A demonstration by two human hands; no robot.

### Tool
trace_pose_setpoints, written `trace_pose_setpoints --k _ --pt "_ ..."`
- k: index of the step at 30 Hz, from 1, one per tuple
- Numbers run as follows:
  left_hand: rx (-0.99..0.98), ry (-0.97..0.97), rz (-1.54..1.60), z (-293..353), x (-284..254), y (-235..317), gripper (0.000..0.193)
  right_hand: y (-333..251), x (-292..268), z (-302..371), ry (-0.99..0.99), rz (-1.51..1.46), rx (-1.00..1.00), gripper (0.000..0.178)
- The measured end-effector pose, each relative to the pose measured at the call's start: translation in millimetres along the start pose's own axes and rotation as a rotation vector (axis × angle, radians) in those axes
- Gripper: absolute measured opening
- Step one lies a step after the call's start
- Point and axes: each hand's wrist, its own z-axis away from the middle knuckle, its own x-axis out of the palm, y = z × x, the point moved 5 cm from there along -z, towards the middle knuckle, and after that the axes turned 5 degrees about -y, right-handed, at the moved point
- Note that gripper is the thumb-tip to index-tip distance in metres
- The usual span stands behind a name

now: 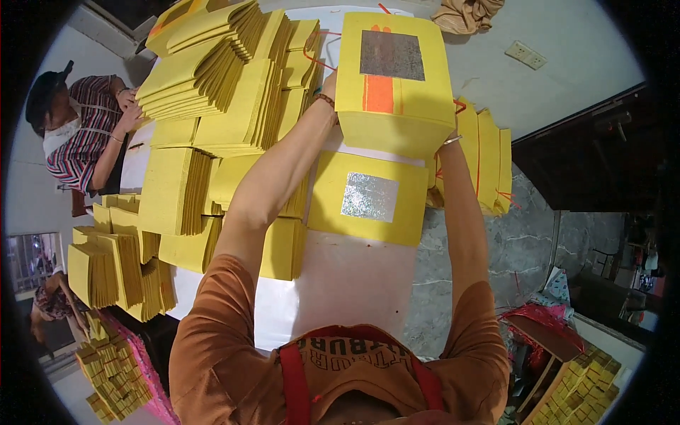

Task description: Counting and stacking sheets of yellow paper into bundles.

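Position: the thick, block-shaped yellow paper stack (418,99), marked on top with 1 dark silver foil square (392,55) and 1 orange patch (379,93), was at the far end of the white-covered table (354,290), between the person's 2 hands. Just nearer the person lay a flat yellow paper piece with a bright silver foil panel (370,197).

Hand state: the left hand (330,86) was at the stack's left side and the right hand (454,132) at its near right corner. The fingers of both were mostly hidden by the paper; whether they grasped the stack, or the thin red cord (305,52) looping out at its left, could not be determined.

Handling (judged): the stack was likely fairly heavy for its size, firm when squeezed as a block, yet soft and pliable sheet by sheet. Loose layers were liable to slide or fan, and corners to crease. The yellow paper appeared matt and probably gave fair friction; the foil was likely smoother and prone to scuffing.

Recommended hold: opposite sides, palms flat, fingers beneath the lower edge, pressure even, foil untouched. Lifting by the cord alone risked cutting into the paper edges.
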Motion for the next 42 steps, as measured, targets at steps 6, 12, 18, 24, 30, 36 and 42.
trace_pose_setpoints --k 6,12,18,24,30,36,42 --pt "0.047 -0.066 -0.044 20.4 41.3 17.5 0.040 -10.8 -19.9 -0.6 0.030 0.104 -0.034 0.046" --pt "0.087 -0.113 -0.086 30.0 78.5 46.9 0.040 -34.3 -48.1 -9.9 0.064 0.221 -0.050 0.045" --pt "-0.004 -0.239 0.034 77.2 134.3 55.1 0.034 -102.9 -124.6 -5.5 0.130 0.331 -0.059 0.044" --pt "0.069 -0.262 -0.050 139.5 139.1 44.4 0.033 -134.1 -150.8 103.0 0.130 0.458 -0.075 0.043" --pt "0.140 -0.067 -0.083 299.0 102.6 -4.2 0.039 -34.4 -58.5 286.7 0.046 0.588 -0.073 0.042" --pt "-0.064 0.072 -0.247 392.9 47.8 -86.9 0.050 40.1 3.4 413.5 0.051 0.712 -0.072 0.041" --pt "-0.035 0.108 -0.349 442.2 10.1 -123.2 0.046 78.8 17.7 450.4 0.073 0.811 -0.043 0.041"
